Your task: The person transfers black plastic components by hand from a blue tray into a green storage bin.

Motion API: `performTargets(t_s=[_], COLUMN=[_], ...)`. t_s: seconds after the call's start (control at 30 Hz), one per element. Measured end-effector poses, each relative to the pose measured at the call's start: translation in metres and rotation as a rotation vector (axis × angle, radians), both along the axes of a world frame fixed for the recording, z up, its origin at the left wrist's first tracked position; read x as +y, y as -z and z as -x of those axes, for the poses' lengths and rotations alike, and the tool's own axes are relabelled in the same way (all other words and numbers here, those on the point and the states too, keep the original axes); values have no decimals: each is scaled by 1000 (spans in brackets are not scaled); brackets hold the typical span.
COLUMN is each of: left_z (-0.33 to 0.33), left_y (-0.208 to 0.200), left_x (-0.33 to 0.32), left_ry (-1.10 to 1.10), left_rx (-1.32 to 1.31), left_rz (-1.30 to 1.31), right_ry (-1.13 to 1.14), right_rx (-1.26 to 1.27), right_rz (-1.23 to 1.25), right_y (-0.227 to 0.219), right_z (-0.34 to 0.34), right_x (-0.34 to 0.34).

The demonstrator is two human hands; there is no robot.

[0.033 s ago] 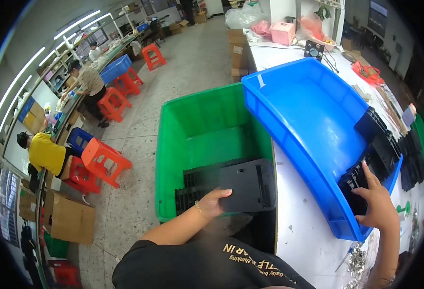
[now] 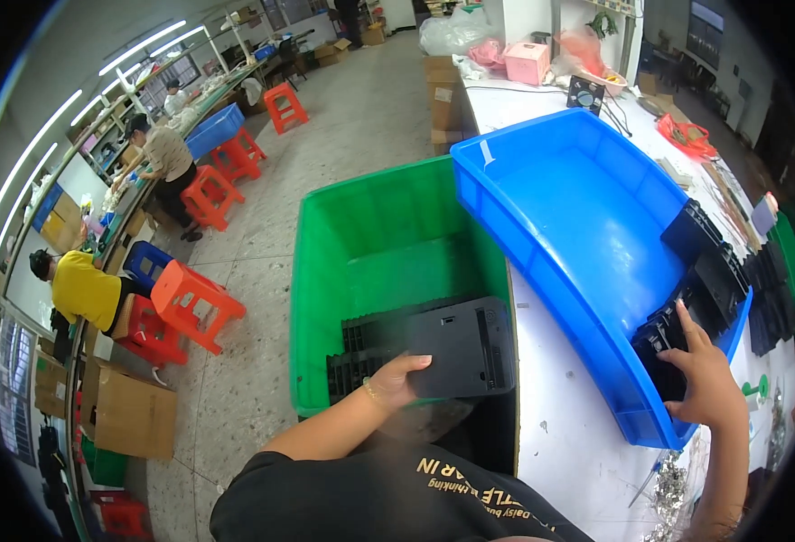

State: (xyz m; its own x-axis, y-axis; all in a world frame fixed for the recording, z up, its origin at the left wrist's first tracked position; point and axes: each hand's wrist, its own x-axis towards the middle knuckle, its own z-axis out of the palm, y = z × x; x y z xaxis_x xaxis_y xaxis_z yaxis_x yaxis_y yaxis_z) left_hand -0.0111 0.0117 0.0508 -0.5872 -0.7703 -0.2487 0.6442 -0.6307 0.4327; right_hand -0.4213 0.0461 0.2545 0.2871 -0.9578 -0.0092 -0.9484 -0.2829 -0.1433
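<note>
My left hand (image 2: 392, 381) is closed on the near left edge of a flat black plastic housing (image 2: 456, 348), thumb on top. The housing is held level over the near part of a green crate (image 2: 321, 271), where more black ribbed parts (image 2: 350, 369) lie in a row. On the right, my right hand (image 2: 712, 384) reaches into the near end of a blue bin (image 2: 551, 239). Its fingers are spread against black plastic parts (image 2: 652, 348) there; the fingertips partly hide behind them. More black housings (image 2: 700, 244) lean along the bin's right side.
The blue bin sits tilted on a white table (image 2: 551, 379). Black parts (image 2: 768, 298) stack beyond it, and shiny metal bits (image 2: 673, 488) lie near my right forearm. Red stools (image 2: 194, 303), a cardboard box (image 2: 134, 411) and people at a bench (image 2: 99, 294) are on the left.
</note>
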Motion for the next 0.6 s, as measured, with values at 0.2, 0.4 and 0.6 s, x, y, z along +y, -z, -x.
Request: performTargets(t_s=[0.2,0.4,0.6], left_z=[-13,-17,-21], left_y=[-1,-7,-5], left_x=[6,14,18], left_ry=[-65,-62,-100], left_rx=[-49,0,-35], left_rz=[10,74,68], right_ry=[-26,-40,7], right_rx=[-28,-60,-51], right_rz=[19,20,51], right_y=[11,15,14], right_z=[7,12,8], right_x=[-5,-3,-1])
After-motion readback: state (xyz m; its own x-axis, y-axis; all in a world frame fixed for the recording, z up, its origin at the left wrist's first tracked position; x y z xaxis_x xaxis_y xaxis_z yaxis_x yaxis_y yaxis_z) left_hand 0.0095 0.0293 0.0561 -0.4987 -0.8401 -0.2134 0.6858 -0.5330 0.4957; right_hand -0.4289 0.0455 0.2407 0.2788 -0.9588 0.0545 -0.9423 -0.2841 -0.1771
